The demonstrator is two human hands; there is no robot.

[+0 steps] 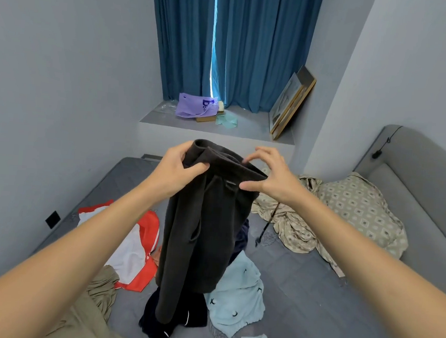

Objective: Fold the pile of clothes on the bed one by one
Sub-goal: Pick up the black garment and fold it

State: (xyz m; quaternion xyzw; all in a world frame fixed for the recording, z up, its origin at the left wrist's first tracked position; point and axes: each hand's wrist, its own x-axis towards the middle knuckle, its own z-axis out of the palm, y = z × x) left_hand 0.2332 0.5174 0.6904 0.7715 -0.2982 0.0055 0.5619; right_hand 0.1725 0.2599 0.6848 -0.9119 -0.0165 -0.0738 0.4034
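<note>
Both forearms reach forward and upward over the bed (300,295), hands raised level with each other and holding up a pair of dark charcoal trousers (207,221) by the waistband. The left hand (175,169) is turned palm inward, its fingers curled over the left end of the waistband and the thumb pressed against the front of the cloth, so the fabric is bunched between thumb and fingers. The right hand (269,172) sits at the other end of the waistband, wrist bent slightly; its thumb lies along the front of the band and its fingertips touch the top edge, though the fingers are arched rather than closed and it is hard to say how firmly they pinch. Between the two hands the waistband sags in folds, and a drawstring hangs just below the left thumb. The trouser legs drop straight down from the fingers, their ends reaching the pile of clothes (178,317) on the mattress. Below the left forearm lie a red and white garment (135,252) and a khaki garment (93,308); below the right forearm lies a pale blue garment (241,293).
</note>
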